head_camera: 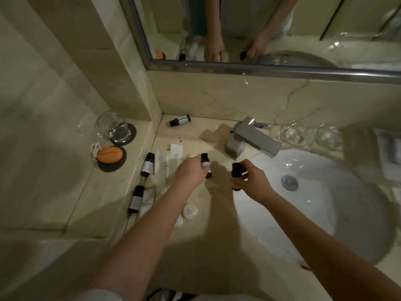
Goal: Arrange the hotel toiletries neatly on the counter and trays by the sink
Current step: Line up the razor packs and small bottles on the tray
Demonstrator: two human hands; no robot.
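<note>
My left hand (191,171) grips a small dark toiletry bottle (205,161) with a white label, just left of the faucet. My right hand (253,181) holds another dark bottle (236,172) upright at the sink's left rim. Three more dark bottles lie on the counter: one (179,120) by the back wall, one (148,164) further left, one (136,198) near the ledge. White sachets (175,152) and a round white packet (190,211) lie between them.
A chrome faucet (252,137) stands behind the white sink (314,209). Two glasses (297,134) sit at the back right. On the left ledge stand a glass (114,127) on a dark coaster and an orange object (109,154). A mirror (260,29) hangs above.
</note>
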